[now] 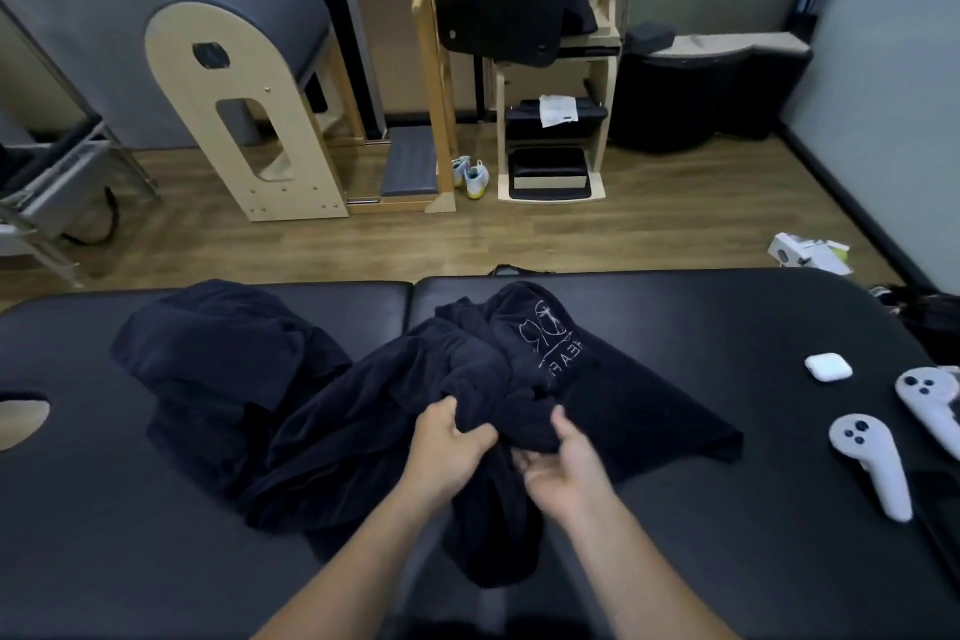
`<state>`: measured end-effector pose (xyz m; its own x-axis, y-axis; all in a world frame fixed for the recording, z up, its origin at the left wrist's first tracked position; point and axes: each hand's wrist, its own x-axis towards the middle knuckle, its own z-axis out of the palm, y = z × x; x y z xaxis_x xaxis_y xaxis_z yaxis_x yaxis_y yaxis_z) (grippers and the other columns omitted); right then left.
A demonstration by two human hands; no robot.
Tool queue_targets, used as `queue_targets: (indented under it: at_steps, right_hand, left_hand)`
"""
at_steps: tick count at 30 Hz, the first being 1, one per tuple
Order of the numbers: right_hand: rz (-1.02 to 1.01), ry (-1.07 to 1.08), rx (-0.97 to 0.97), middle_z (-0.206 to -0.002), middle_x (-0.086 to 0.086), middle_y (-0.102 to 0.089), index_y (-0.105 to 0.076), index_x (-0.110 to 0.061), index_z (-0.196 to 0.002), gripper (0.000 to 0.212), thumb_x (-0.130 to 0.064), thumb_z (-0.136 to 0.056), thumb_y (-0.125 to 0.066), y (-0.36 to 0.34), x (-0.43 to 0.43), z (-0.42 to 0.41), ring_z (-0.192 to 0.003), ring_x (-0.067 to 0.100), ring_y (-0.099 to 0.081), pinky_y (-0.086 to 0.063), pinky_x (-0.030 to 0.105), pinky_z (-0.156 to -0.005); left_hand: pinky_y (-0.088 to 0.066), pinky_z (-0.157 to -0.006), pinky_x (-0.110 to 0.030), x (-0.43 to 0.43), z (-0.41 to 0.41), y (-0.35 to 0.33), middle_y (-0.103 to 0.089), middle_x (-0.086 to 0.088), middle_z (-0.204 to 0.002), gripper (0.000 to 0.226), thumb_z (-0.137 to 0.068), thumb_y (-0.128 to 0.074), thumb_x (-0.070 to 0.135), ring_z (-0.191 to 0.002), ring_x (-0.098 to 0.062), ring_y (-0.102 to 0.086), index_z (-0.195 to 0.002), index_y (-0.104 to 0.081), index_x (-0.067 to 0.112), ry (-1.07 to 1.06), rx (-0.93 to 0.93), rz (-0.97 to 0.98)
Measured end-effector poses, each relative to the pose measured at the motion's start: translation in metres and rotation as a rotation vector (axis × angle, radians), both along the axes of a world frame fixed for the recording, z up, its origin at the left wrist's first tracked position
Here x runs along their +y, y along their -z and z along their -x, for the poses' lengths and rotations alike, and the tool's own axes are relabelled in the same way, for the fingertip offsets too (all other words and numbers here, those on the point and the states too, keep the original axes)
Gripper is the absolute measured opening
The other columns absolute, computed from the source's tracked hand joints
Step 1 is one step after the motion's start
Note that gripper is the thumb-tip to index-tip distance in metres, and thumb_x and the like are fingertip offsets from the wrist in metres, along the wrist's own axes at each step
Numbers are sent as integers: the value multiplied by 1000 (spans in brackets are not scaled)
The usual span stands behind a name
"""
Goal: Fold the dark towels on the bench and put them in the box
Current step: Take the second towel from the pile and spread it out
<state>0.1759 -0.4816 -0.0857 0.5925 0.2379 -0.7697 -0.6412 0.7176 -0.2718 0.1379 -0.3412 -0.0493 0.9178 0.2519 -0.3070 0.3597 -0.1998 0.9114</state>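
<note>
Both forearms reach forward from the near edge, and the hands are close together over the middle of the black padded surface [727,327]. The left hand [451,436] grips a bunched fold of the dark towel [363,431] with curled fingers, while the right hand [563,457], palm turned up, pinches the same bunch between thumb and fingers. The towel lies crumpled, running from near left to far right, where a white line logo [550,332] shows the letters "HEA", the rest lost in folds.
</note>
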Motion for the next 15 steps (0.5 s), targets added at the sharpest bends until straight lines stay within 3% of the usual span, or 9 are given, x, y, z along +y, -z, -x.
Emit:
queue_targets:
  at_steps: [2,3,5,7,10,12,14,15]
  right_hand:
    - [-21,166,51,-76,20,-75,-55,-3,-136,40,-24,-103,-51,16,-21,-20,-71,33,-74,-63,42,-60]
    - [-16,228,75,-74,18,-74,-56,-4,-135,37,-22,-103,-52,19,-34,-28,-76,32,-74,-62,42,-68]
    - [-2,309,133,-93,14,-73,-62,-5,-124,29,-21,-103,-52,27,-64,-43,-111,29,-67,-53,39,-88]
    - [49,364,167,-109,10,-67,-62,-5,-116,23,-21,-105,-48,31,-90,-51,-128,23,-56,-47,36,-95]
    - [114,417,191,-91,9,-63,-60,-8,-116,22,-16,-106,-42,41,-116,-54,-110,22,-62,-49,28,-91]
    - [131,381,205,-77,10,-68,-60,-11,-103,18,-14,-106,-43,44,-123,-51,-84,19,-61,-56,22,-71]
    - [119,349,242,-70,11,-68,-58,-8,-95,18,-13,-105,-44,51,-124,-44,-75,18,-57,-55,24,-47]
    - [126,331,272,-78,11,-66,-58,-8,-101,15,-13,-105,-44,56,-122,-39,-77,19,-57,-55,27,-50]
  left_hand:
    - [-60,-71,-38,6,5,-8,-76,-7,-85,13,-75,-69,-2,-78,-21,-72,-87,-70,4,-21,-15,127]
    - [-59,-72,-34,11,9,-12,-77,-9,-91,22,-78,-66,-10,-85,-22,-74,-95,-70,4,-42,-20,194]
    - [-59,-73,-29,22,17,-16,-77,-11,-97,34,-77,-62,-17,-90,-25,-73,-103,-68,4,-151,-47,319]
    - [-59,-73,-32,35,24,-13,-76,-14,-99,40,-78,-57,-22,-90,-27,-72,-107,-65,5,-306,-65,436]
    - [-55,-85,-43,58,31,-11,-74,-15,-102,43,-80,-51,-20,-94,-31,-68,-110,-65,7,-495,-76,552]
    - [-53,-89,-46,76,31,-12,-70,-18,-112,46,-82,-51,-17,-98,-33,-66,-120,-62,6,-586,-91,591]
    - [-54,-84,-43,86,29,-15,-68,-17,-115,51,-83,-52,-15,-98,-32,-65,-130,-58,7,-638,-103,613]
    - [-56,-81,-42,88,29,-16,-68,-16,-113,53,-83,-53,-14,-97,-31,-66,-131,-57,8,-644,-101,620]
